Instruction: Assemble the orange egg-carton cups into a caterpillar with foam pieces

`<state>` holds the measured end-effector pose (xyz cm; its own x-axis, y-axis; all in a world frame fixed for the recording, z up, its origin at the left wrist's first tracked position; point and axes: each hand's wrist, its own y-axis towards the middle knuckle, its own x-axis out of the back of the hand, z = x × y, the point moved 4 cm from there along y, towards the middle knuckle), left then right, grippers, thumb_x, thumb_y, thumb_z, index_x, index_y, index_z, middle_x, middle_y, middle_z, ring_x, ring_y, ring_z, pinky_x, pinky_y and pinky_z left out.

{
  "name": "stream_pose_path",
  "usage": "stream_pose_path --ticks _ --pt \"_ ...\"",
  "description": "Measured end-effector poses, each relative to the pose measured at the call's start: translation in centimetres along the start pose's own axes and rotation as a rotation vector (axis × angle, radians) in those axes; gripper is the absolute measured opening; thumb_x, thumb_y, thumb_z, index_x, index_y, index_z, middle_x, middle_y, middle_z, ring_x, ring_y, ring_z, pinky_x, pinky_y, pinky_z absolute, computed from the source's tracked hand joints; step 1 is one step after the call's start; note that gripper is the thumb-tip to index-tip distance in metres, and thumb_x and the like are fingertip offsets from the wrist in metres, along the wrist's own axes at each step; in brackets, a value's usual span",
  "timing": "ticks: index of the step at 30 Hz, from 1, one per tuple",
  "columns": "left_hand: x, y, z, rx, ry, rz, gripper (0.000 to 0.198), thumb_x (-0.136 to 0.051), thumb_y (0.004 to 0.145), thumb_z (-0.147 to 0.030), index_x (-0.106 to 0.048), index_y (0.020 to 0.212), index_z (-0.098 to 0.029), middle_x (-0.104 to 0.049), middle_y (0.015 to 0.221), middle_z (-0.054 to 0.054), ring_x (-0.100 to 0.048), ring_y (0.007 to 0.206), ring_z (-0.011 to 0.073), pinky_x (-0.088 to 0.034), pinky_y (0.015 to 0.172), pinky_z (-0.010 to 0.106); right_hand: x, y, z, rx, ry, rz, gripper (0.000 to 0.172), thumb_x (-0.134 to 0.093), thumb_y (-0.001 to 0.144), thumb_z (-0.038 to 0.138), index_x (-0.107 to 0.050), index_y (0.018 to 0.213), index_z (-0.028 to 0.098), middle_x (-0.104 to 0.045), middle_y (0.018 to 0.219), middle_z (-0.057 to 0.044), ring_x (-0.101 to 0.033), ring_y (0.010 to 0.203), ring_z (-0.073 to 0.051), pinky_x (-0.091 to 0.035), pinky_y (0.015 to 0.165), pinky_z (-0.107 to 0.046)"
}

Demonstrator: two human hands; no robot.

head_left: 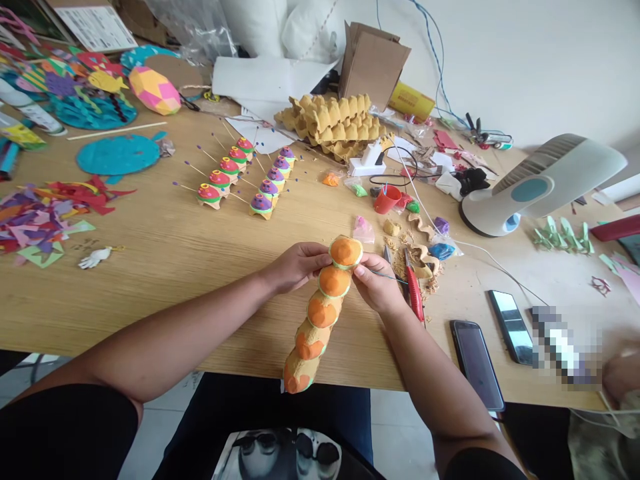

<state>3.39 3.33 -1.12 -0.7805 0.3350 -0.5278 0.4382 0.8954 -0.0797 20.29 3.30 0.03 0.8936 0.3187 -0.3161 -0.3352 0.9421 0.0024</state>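
An egg-carton strip (pixel 323 311), with several domes coated in orange clay and green edging, slants from my hands down past the table's front edge. Its far end dome is pinched on the left side by my left hand (pixel 301 268), fingers closed. On the other side, my right hand (pixel 379 282) closes thumb and fingers at the same dome. A thin dark stick (pixel 387 275) sticks out from my right hand; how it is held is hard to see. Just right of that hand lie a red-handled cutter (pixel 414 287) and a pointed tool partly hidden behind it.
Two decorated egg-carton strips, one red (pixel 220 179) and one purple (pixel 273 181), stand with sticks poking out. Behind are stacked egg trays (pixel 333 123). A white fan (pixel 530 187) and phones (pixel 477 363) occupy the right; paper scraps (pixel 45 220) the left. Another person's hand is at the right edge.
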Motion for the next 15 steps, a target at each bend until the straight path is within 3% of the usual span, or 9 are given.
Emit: stream_pose_path --ticks 7,11,15 --pt "-0.06 -0.03 0.04 -0.003 -0.011 0.012 0.041 -0.093 0.066 -0.05 -0.078 0.084 -0.016 -0.072 0.079 0.004 -0.066 0.074 0.0157 -0.052 0.069 0.028 -0.47 -0.06 0.32 -0.035 0.107 0.008 0.03 -0.093 0.064 0.047 -0.078 0.08 0.026 -0.068 0.071 0.002 -0.059 0.07 -0.014 -0.053 0.077 -0.033" --pt "-0.02 -0.07 0.05 -0.01 -0.016 -0.008 0.041 -0.094 0.066 -0.049 -0.079 0.084 -0.015 -0.071 0.078 0.004 -0.063 0.071 0.0144 -0.049 0.066 0.026 -0.64 -0.14 0.53 -0.041 0.163 0.018 0.034 -0.091 0.068 0.05 -0.074 0.074 0.021 -0.052 0.058 0.005 -0.045 0.059 -0.011 -0.045 0.065 -0.028" --pt "-0.07 -0.14 0.12 -0.002 0.023 -0.009 0.043 -0.093 0.066 -0.05 -0.079 0.082 -0.014 -0.064 0.067 0.001 -0.057 0.061 0.0118 -0.044 0.059 0.024 -0.78 -0.06 0.79 -0.048 0.176 0.017 0.042 -0.09 0.07 0.049 -0.061 0.061 0.02 -0.038 0.055 0.006 -0.035 0.056 -0.01 -0.038 0.06 -0.027"
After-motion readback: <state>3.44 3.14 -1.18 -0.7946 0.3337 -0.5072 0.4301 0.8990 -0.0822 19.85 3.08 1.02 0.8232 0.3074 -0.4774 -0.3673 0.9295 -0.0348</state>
